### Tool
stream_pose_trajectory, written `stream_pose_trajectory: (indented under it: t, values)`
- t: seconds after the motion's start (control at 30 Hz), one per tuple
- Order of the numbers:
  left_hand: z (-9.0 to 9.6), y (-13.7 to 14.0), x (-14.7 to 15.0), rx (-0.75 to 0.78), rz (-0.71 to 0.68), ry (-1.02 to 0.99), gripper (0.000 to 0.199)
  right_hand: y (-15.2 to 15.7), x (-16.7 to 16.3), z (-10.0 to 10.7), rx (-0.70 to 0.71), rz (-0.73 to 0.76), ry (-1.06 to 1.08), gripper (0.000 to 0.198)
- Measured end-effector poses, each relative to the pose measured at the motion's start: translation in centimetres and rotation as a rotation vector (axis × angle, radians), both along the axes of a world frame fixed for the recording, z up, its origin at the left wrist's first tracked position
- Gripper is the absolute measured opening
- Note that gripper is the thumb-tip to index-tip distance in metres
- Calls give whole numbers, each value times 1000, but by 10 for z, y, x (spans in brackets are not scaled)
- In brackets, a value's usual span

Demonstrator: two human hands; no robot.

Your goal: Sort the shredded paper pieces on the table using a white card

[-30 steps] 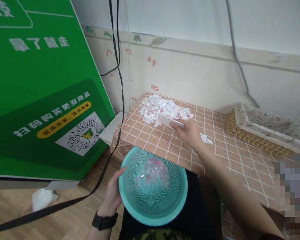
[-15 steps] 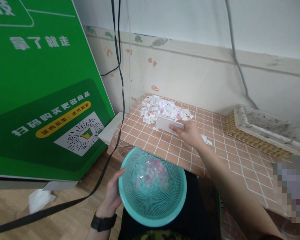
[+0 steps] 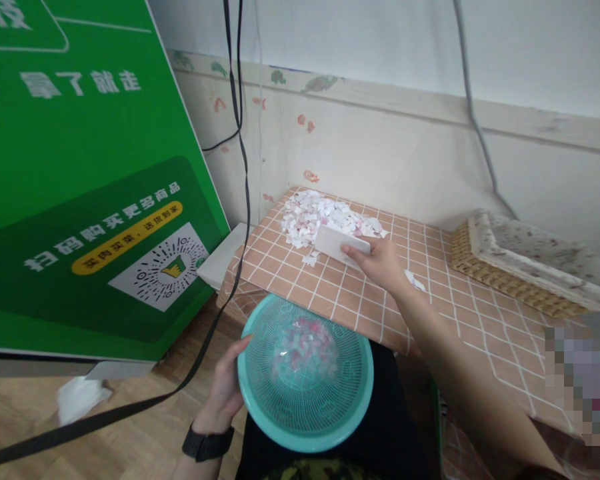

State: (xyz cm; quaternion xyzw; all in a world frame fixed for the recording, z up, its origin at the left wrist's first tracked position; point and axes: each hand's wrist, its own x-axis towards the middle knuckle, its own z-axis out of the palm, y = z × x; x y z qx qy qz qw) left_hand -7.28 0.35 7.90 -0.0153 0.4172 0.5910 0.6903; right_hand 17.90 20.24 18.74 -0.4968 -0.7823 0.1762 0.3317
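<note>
My left hand (image 3: 230,380) grips the left rim of a turquoise plastic colander (image 3: 253,407), held just below the table edge. Inside it lies a clear plastic bag (image 3: 307,350) with pink and white paper bits. My right hand (image 3: 380,260) pinches a flat white rectangular card (image 3: 336,243), its long edge down on the table. Behind the card spreads a heap of torn white and pink paper scraps (image 3: 305,217). A few scraps lie in front of the card's left end.
A brown checked cloth covers the table (image 3: 460,293). A lined wicker basket (image 3: 520,273) stands at its right rear. On the left rises a green printed board (image 3: 105,167), with a black strap (image 3: 245,180) hanging before it. Small paper pieces (image 3: 414,280) lie by my right wrist.
The card in my right hand has lifted and tilted slightly, and a few more scraps show in front of its left end. My left hand and the colander stay almost still.
</note>
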Motion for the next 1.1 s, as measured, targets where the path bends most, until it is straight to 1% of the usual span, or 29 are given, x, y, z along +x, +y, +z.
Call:
stream_pose_trajectory:
  t: [0.13, 0.27, 0.4, 0.53, 0.67, 0.8, 0.87, 1.0, 1.1]
  values:
    - [-1, 0, 0, -9, 14, 1, 10, -2, -2, -1, -39, 50, -2, 30]
    - [-1, 0, 0, -5, 6, -3, 9, -4, -4, -1, -51, 51, 37, 32]
    - [1, 0, 0, 0, 12, 3, 9, -2, -5, -3, -68, 108, -12, 34]
    - [1, 0, 0, -7, 14, -2, 9, 2, -5, -6, -48, 67, 37, 31]
    - [-1, 0, 0, -6, 14, -6, 9, 0, 0, -8, -20, 35, 66, 31]
    - [-3, 0, 0, -11, 33, 7, 10, -5, 1, -8, -69, 57, 29, 34]
    - [-3, -1, 0, -10, 36, 1, 9, -6, -1, -8, -67, 71, 34, 35]
    - [-4, -1, 0, 9, 17, -4, 10, -10, -4, -8, -71, 58, 85, 35]
    - [-5, -1, 0, 19, 19, -1, 10, -18, -4, -8, -98, 52, 61, 34]
